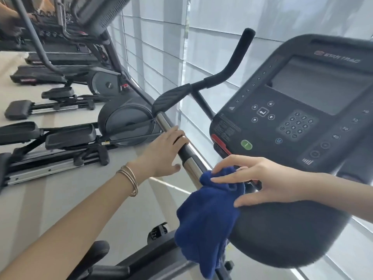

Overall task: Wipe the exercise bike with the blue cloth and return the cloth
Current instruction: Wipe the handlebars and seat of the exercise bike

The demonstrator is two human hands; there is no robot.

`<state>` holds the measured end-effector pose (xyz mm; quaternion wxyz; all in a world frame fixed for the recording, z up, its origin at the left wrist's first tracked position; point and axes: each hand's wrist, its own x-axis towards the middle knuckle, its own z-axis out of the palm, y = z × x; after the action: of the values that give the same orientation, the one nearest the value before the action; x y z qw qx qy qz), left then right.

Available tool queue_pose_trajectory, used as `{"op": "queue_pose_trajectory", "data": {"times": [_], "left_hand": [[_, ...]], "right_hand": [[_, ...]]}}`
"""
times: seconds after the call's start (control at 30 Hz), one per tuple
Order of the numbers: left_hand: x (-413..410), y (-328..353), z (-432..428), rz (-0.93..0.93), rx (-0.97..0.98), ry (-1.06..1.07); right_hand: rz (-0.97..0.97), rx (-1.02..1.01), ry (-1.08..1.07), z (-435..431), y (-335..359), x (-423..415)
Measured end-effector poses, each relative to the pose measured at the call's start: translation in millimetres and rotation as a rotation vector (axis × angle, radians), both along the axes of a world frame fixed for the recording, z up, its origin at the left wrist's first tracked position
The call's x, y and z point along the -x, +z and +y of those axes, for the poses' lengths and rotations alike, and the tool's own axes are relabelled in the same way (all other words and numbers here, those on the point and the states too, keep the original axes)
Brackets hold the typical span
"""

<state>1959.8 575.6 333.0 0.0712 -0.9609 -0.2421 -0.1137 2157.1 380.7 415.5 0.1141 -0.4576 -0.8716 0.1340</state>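
Observation:
The exercise bike's dark console [298,118] fills the right side, with a screen, keypad and a green button. Its left handlebar [187,156] runs from a ribbed grip down past a chrome section. My left hand [163,152] rests on that bar, fingers curled over the top of it. The blue cloth [205,223] hangs over the handlebar at the console's lower left edge. My right hand [248,178] lies on the top of the cloth with fingers straight and spread, pressing it against the bike.
Several elliptical trainers [80,134] stand in a row to the left on a pale floor [60,199]. White window blinds [201,47] run behind the bike. The bike's frame and a pedal [157,231] show below the cloth.

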Motion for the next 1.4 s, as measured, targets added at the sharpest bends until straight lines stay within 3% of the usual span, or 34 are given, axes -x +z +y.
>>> {"op": "queue_pose_trajectory", "data": {"times": [0.27, 0.4, 0.53, 0.83, 1.2, 1.4], "left_hand": [[15, 6, 9, 0.116, -0.004, -0.061], [15, 9, 10, 0.13, -0.012, -0.061], [16, 9, 10, 0.117, -0.023, -0.07], [16, 6, 16, 0.135, -0.029, -0.065], [17, 13, 15, 0.106, 0.058, -0.073], [21, 16, 19, 0.079, 0.103, -0.092]], "right_hand": [[-0.011, -0.144, -0.037, 18, -3, 18], [-0.005, -0.194, -0.16, 55, -3, 37], [0.013, -0.171, -0.168, 63, -2, 46], [0.167, 0.006, -0.265, -15, -1, 29], [0.234, 0.046, -0.56, 59, -10, 20], [0.205, 0.034, -0.408, 25, -7, 14]]}}
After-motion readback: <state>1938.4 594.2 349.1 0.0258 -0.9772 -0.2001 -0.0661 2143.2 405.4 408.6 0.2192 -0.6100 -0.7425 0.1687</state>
